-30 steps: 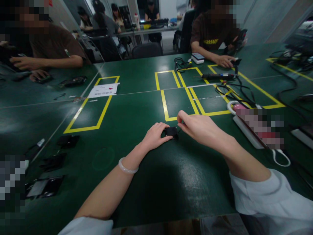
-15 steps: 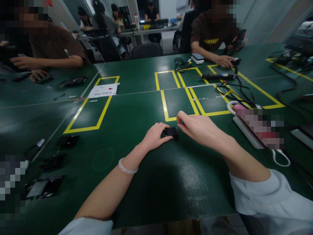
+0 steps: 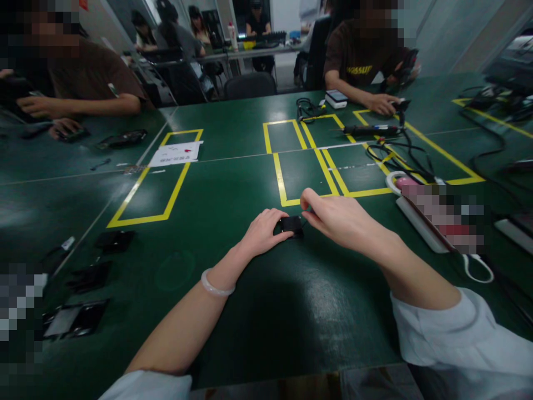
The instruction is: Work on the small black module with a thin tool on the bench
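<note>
A small black rectangular block (image 3: 291, 224) rests on the green tabletop (image 3: 250, 311) in front of me. My left hand (image 3: 266, 232) grips its left side, thumb along the near edge and fingers along the far edge. Just to the right of the block is my right hand (image 3: 333, 216), its thumb and forefinger curled together in a pinch. Something thin and dark runs between those fingertips and the block, too small to name.
Black parts (image 3: 115, 240) lie at the left. Yellow tape outlines (image 3: 284, 189) and a taped paper label (image 3: 177, 154) mark the table. A dark pen-shaped tool (image 3: 372, 130) with cables lies at the back right, near a co-worker's hand (image 3: 381, 104). A phone-like object (image 3: 437, 216) lies right.
</note>
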`<state>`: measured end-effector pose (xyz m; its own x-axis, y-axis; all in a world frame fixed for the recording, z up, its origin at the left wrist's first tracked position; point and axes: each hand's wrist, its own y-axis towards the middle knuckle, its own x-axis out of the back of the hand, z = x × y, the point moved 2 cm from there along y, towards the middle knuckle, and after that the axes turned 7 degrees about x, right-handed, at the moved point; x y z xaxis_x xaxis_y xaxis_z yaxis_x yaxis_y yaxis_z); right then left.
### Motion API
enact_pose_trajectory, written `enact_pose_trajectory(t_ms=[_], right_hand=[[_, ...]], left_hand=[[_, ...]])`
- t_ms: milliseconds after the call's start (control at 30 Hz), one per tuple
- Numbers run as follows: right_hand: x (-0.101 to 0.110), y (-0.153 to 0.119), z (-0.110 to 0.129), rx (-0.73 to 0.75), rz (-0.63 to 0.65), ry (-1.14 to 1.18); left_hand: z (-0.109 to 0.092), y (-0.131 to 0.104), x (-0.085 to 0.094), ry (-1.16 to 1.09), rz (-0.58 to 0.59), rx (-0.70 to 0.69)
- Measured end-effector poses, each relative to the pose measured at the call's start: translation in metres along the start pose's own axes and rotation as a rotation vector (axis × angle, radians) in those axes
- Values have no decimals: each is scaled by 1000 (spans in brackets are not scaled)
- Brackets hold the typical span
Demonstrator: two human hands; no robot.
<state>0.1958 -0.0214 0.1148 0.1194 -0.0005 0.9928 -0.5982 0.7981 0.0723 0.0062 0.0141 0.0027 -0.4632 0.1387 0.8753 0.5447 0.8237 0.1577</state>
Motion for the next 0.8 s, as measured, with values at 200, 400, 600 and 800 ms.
enact_pose_trajectory(t_ms=[200, 400, 600, 800], right_hand=[[2, 0, 2, 4, -14, 19], [-1, 1, -1, -25, 18, -38], [2, -1, 2, 7, -33, 34], [1, 1, 2, -30, 28, -39]], left_hand=[[-1, 1, 1, 7, 3, 5], [-1, 0, 1, 1, 7, 13], [-2, 0, 2, 6, 9, 8], [-3, 1, 2, 5, 15, 9]])
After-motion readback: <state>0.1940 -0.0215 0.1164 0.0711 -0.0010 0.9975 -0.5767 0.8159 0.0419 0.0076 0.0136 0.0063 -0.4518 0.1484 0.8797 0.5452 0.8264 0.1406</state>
